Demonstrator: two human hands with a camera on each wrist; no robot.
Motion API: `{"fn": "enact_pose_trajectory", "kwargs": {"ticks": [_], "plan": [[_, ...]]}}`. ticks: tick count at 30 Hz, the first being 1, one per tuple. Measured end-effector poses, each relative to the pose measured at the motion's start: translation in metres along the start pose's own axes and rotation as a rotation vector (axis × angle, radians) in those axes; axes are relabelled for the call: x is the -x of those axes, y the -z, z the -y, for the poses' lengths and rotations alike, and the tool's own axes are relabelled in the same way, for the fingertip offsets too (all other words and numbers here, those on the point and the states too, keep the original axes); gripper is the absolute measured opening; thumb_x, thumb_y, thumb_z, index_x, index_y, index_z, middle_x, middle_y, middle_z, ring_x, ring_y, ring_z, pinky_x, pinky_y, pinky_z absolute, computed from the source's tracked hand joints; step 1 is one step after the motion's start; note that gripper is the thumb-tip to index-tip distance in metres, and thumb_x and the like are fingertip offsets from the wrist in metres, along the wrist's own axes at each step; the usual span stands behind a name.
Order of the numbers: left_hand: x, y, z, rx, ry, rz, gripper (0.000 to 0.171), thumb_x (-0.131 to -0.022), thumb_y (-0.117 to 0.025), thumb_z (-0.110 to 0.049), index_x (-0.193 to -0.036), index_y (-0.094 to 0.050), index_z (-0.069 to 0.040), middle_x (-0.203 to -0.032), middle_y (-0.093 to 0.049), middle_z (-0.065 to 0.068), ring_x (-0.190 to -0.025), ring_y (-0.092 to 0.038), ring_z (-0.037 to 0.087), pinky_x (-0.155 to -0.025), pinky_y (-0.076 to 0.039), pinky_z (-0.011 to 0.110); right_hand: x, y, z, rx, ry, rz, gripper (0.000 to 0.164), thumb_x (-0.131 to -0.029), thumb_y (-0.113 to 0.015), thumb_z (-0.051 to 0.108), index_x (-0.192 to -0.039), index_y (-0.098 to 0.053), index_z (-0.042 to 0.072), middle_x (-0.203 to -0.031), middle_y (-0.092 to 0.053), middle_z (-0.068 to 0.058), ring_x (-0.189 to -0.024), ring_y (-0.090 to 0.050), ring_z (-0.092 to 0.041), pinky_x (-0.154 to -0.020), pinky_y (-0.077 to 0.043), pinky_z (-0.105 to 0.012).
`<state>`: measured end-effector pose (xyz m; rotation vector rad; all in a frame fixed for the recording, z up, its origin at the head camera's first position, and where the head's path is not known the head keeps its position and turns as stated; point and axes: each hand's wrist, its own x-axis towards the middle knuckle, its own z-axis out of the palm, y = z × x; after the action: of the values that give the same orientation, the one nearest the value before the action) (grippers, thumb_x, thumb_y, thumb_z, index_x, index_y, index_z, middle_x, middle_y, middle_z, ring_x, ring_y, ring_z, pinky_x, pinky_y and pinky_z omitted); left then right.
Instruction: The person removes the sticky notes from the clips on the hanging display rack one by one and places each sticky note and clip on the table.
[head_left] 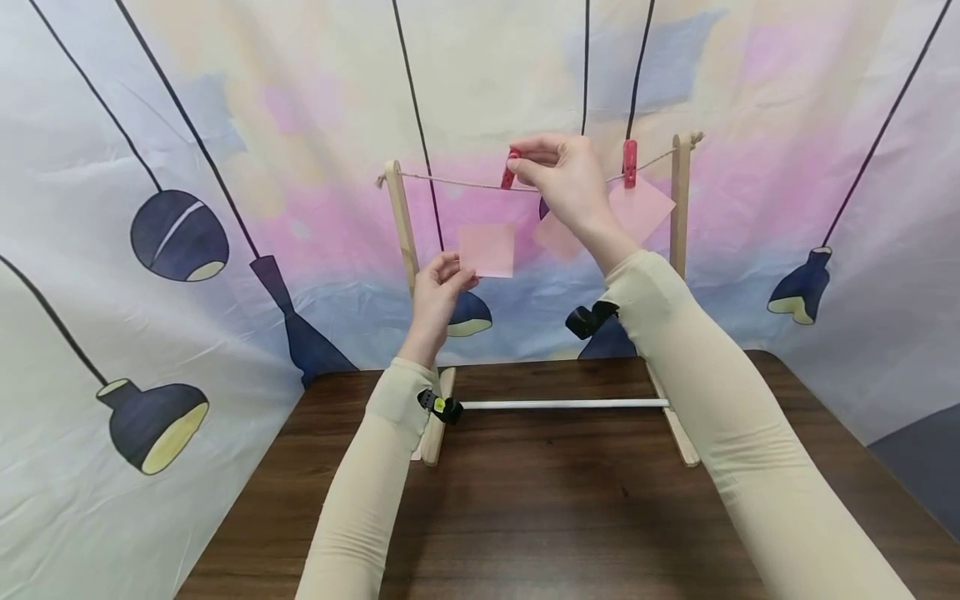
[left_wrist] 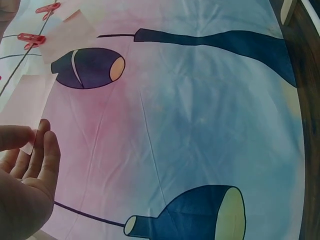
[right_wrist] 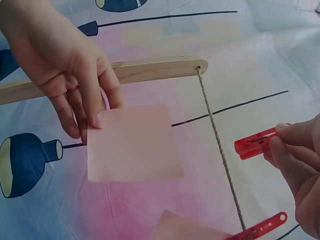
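My left hand (head_left: pixel 435 302) pinches a square pink paper (head_left: pixel 487 250) by its lower left edge, between thumb and fingers. The sheet hangs in the air below a thin twine line (head_left: pixel 457 181), apart from it. Up at the line, my right hand (head_left: pixel 567 179) pinches a red clothespin (head_left: pixel 510 169). In the right wrist view, this clothespin (right_wrist: pixel 255 143) points toward the twine (right_wrist: pixel 216 131) without touching it. Another red clothespin (head_left: pixel 630 164) holds a pink paper (head_left: pixel 643 210) on the line at the right. A second hung paper (head_left: pixel 557 237) is partly hidden behind my right hand.
The twine runs between two wooden posts, left (head_left: pixel 401 221) and right (head_left: pixel 679 208). A white rod (head_left: pixel 562 404) joins their feet on the dark wooden table (head_left: pixel 540 500). Behind hangs a cloth backdrop (head_left: pixel 300 108) printed with lamps.
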<state>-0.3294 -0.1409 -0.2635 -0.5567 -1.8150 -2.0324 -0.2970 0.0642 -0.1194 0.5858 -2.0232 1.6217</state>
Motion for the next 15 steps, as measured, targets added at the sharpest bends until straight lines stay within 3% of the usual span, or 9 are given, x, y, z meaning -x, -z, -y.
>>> {"fn": "enact_pose_trajectory", "kwargs": {"ticks": [6, 11, 15], "plan": [[0.007, 0.007, -0.005, -0.002, -0.012, -0.01, 0.013, -0.096, -0.065, 0.002, -0.109, -0.061, 0.002, -0.087, -0.07, -0.005, -0.076, -0.068, 0.013, -0.083, -0.058, 0.034, 0.014, 0.012, -0.001, -0.08, -0.014, 0.033, 0.036, -0.092, -0.076, 0.013, -0.126, -0.069, 0.003, -0.118, -0.071, -0.011, -0.105, -0.07, -0.019, -0.091, -0.055, -0.027], [0.012, 0.014, -0.008, -0.028, -0.009, -0.007, 0.017, -0.097, -0.065, 0.0, -0.113, -0.06, 0.003, -0.088, -0.07, -0.006, -0.076, -0.068, 0.012, -0.089, -0.057, 0.044, 0.029, 0.025, 0.002, -0.092, -0.041, 0.049, 0.043, -0.089, -0.08, 0.024, -0.127, -0.069, 0.008, -0.118, -0.071, -0.008, -0.107, -0.069, -0.02, -0.092, -0.055, -0.028], [0.016, 0.021, -0.009, -0.03, -0.018, 0.001, 0.016, -0.097, -0.065, -0.001, -0.111, -0.062, 0.005, -0.088, -0.07, -0.005, -0.078, -0.068, 0.013, -0.085, -0.058, 0.037, 0.041, 0.031, 0.004, 0.001, -0.023, 0.071, 0.047, -0.088, -0.081, 0.032, -0.13, -0.069, 0.014, -0.118, -0.071, -0.005, -0.108, -0.068, -0.013, -0.095, -0.053, -0.029]]}}
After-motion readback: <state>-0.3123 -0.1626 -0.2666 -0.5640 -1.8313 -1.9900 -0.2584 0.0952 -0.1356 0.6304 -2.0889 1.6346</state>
